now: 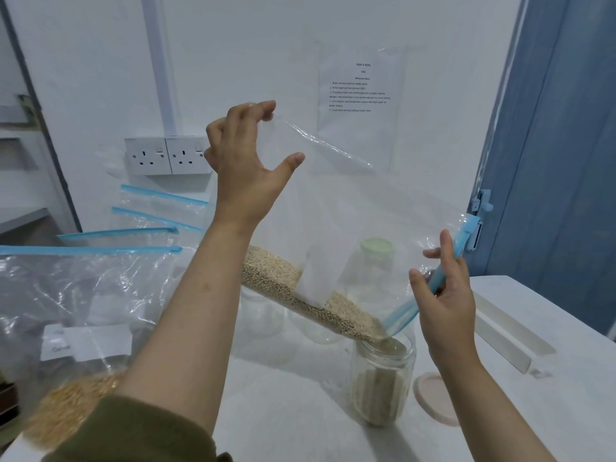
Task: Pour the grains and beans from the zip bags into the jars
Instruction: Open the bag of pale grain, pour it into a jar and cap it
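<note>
Tilting the zip bag corner-down so the pale grains slide out. Left hand pinching the bottom corner up high, right hand gripping the blue zipper edge, steering the mouth into the open jar just below it.

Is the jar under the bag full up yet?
Not full yet. The jar shows grains in its lower part and clear glass near the open mouth, while the tilted zip bag still holds more.
</note>
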The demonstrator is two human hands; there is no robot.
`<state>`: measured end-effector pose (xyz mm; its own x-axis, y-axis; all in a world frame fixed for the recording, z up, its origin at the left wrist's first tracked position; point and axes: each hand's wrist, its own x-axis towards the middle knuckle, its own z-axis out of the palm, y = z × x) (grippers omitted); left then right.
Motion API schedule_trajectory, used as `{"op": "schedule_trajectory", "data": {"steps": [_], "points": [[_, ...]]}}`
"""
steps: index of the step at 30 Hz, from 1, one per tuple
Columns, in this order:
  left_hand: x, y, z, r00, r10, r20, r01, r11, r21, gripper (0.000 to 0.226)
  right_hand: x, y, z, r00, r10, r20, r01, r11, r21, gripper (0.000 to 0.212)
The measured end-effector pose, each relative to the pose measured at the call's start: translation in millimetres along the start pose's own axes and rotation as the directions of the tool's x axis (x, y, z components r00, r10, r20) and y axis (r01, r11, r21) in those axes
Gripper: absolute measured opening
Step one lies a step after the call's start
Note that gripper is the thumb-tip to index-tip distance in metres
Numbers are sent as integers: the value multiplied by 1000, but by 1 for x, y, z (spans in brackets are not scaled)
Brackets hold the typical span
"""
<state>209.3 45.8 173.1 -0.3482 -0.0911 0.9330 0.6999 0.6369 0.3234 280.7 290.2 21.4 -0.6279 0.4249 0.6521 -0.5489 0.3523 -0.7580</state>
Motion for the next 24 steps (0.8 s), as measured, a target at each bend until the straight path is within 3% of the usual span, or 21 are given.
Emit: {"op": "schedule_trajectory", "data": {"steps": [24], "points": [[1, 1, 7, 1000, 15, 7, -15, 1000, -20, 64, -2, 3, -3, 1000, 24, -18, -25, 999, -43, 66]]}}
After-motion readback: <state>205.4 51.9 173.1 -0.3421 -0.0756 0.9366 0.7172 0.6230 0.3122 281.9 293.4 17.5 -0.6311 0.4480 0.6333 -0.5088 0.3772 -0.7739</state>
